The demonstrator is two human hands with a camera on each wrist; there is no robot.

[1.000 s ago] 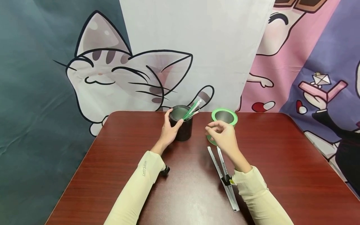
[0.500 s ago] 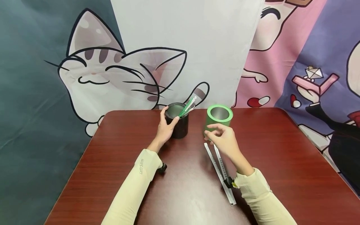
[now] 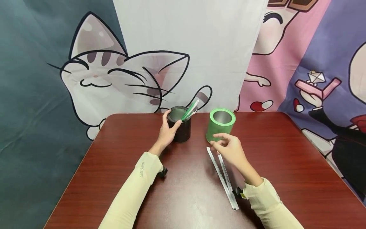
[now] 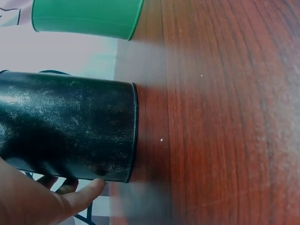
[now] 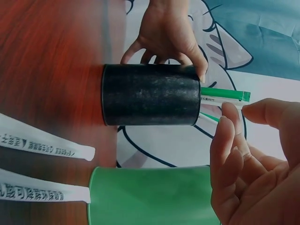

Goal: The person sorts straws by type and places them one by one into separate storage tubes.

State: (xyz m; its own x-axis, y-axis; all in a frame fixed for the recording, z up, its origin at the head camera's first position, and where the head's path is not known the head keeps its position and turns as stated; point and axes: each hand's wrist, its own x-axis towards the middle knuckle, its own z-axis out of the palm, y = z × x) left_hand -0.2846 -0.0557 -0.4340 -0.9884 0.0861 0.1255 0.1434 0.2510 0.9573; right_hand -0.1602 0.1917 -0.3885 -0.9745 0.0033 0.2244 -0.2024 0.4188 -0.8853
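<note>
A black can (image 3: 183, 131) stands upright near the table's far edge. My left hand (image 3: 167, 129) grips it from the left, thumb at the rim and fingers spread along its side. Slim green and white packaged sticks (image 3: 190, 111) lean out of its opening to the right. My right hand (image 3: 230, 149) hovers before the green can (image 3: 222, 126), its thumb and index finger bent towards each other with nothing between them. Beneath it, two long white paper-wrapped straws (image 3: 226, 179) with printed text lie on the table, their near ends together. The right wrist view shows the fingers (image 5: 226, 136) loosely curled.
The green can stands upright to the right of the black one, its inside grey. Under everything is a glossy reddish-brown table (image 3: 114, 178). Behind its far edge hangs a cloth backdrop (image 3: 217, 47) with cartoon cats.
My right hand has come slightly back towards me, uncovering more of the green can. The left hand stays on the black can. The head view has shifted a little.
</note>
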